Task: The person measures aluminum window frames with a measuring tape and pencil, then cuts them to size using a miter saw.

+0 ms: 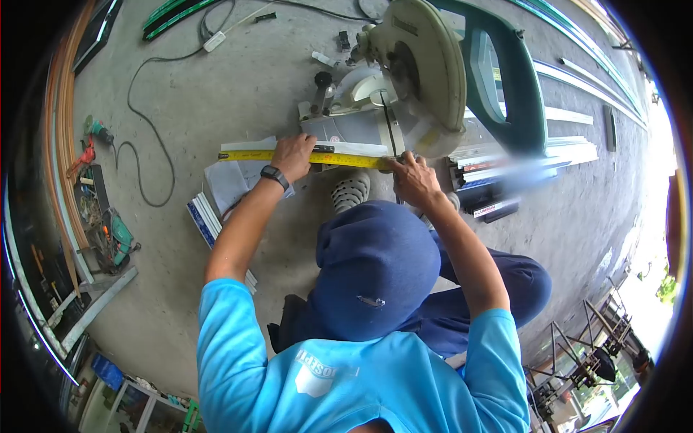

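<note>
A yellow tape measure blade [346, 160] lies stretched along a white metal profile [361, 149] in front of a miter saw [426, 65]. My left hand [292, 157], with a watch on the wrist, is closed over the blade and profile near the saw's base. At the blade's right end, close to the saw's slot, my right hand [413, 177] pinches the tape. The saw head is raised, with its green handle [480, 79] to the right. A small dark piece [323, 149] sits on the profile beside my left hand.
White profiles [570, 151] are stacked right of the saw, beside a dark box labelled ALUMINUM [498, 209]. More profiles [203, 216] and papers lie left. A cable [155, 123] loops across the floor. Power tools [119, 234] stand at the far left.
</note>
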A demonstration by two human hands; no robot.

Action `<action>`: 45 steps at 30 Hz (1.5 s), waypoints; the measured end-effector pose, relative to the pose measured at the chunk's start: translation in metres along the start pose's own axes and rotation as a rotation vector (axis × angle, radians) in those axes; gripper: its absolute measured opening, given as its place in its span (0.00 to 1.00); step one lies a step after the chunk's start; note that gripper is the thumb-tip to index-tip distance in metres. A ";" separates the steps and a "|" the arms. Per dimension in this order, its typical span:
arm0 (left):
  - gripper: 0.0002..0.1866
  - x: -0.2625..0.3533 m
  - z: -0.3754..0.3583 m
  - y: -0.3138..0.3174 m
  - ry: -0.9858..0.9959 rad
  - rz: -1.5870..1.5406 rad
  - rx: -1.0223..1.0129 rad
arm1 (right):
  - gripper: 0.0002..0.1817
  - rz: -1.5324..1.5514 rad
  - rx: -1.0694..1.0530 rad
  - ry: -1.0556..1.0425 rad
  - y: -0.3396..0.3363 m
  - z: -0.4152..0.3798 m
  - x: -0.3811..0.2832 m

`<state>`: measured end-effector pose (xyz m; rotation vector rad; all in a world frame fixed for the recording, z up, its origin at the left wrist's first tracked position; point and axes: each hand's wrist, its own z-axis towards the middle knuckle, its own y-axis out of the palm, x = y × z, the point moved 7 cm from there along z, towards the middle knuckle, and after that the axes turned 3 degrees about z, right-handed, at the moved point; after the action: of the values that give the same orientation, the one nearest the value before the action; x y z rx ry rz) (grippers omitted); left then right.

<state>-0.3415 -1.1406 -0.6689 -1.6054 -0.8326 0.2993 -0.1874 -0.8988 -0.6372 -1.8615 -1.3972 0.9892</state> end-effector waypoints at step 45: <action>0.11 0.090 0.062 0.009 -0.011 -0.818 0.087 | 0.27 0.098 -0.110 -0.017 -0.016 0.013 -0.002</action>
<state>-0.3135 -1.0346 -0.6687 -1.0675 -1.3801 -0.2382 -0.2074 -0.8960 -0.6306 -2.0239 -1.4069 0.9953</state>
